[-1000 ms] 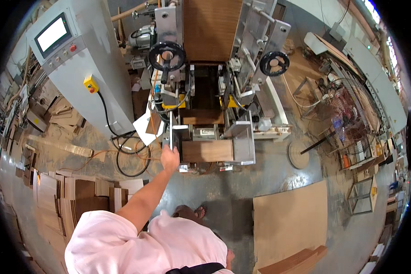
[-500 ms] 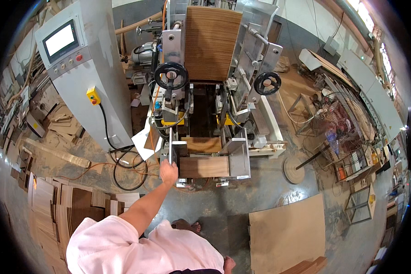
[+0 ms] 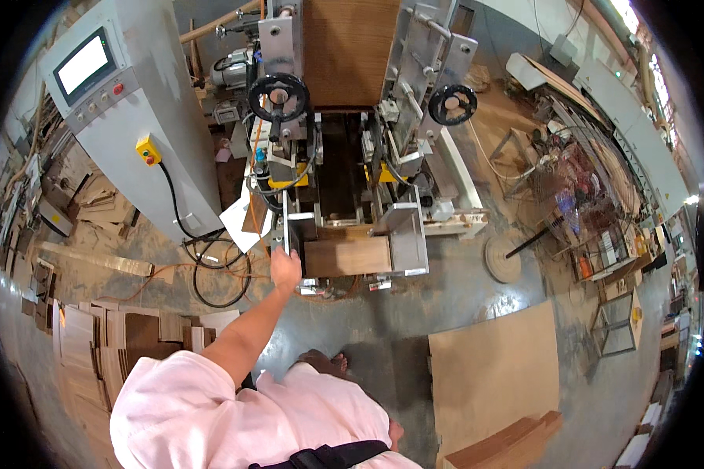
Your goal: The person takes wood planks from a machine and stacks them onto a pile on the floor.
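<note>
At the near end of a woodworking machine, my left hand (image 3: 286,267) is closed round the near edge of an upright metal side plate (image 3: 290,227). Just right of it, a wooden piece (image 3: 346,256) lies crosswise between this plate and a second metal plate (image 3: 411,234). More wood shows behind that piece. Higher up, a tall stack of brown wood (image 3: 346,55) stands between the machine's metal guides. A bit of skin at the right edge of my pink shirt may be my right hand (image 3: 396,432); its fingers cannot be made out.
Black handwheels (image 3: 278,97) flank the stack. A grey control cabinet (image 3: 145,117) with a lit screen stands at left, cables looping on the floor below. Wood panels (image 3: 125,336) lie at lower left. A large brown sheet (image 3: 493,375) is at lower right, and a caged fan (image 3: 587,199) stands right.
The view has shifted, so the machine sits higher and slightly farther left in the picture. My left hand keeps its place on the metal plate.
</note>
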Tool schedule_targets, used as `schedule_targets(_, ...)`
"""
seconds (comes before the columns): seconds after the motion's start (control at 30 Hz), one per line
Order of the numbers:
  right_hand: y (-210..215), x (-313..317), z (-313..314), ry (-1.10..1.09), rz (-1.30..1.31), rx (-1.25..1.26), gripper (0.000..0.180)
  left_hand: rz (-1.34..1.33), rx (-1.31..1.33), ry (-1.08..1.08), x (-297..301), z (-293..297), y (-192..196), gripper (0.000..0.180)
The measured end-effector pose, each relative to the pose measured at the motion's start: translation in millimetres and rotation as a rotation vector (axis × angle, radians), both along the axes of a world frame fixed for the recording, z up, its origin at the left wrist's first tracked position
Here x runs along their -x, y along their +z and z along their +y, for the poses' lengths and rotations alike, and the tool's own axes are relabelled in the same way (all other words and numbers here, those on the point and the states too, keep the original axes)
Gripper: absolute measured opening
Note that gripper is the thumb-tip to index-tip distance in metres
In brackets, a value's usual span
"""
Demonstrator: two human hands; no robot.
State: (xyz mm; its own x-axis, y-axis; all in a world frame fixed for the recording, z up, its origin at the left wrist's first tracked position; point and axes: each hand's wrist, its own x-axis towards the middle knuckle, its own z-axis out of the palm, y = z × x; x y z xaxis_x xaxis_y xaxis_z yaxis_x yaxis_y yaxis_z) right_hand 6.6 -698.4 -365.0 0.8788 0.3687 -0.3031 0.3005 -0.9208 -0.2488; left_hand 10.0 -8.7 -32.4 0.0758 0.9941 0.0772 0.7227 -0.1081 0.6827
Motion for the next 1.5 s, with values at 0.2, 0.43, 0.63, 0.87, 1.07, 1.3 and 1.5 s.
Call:
schedule_targets(0.2, 59, 13, 60, -0.116, 0.066, -0.223, 0.028, 0.032, 0.001, 0.038, 31, 9, -3, 0.029)
schedule_targets(0.43, 88, 16, 60, -0.394, 0.145, -0.319, 0.033, 0.002, -0.023, 0.017, 6, -1, 1, 0.028)
schedule_targets(0.63, 114, 18, 80, -0.475, 0.17, -0.212, 0.031, -0.054, -0.08, 0.005, 7, -1, 7, 0.029)
schedule_targets(0.87, 182, -21, 140, -1.317, 0.748, -0.923, 0.041, -0.037, -0.106, 0.003, 8, -2, 9, 0.03)
schedule_targets(1.07, 228, -106, 222, -0.902, 0.887, -0.965, 0.048, -0.006, -0.073, 0.006, 6, 5, 9, 0.029)
schedule_targets(1.3, 243, -165, 386, -0.485, 1.002, -0.75, 0.047, -0.032, -0.083, -0.037, 8, 3, 9, 0.028)
schedule_targets(1.5, 204, -171, 497, -0.468, 1.089, -0.657, 0.061, -0.083, -0.049, -0.033, 10, 4, 2, 0.027)
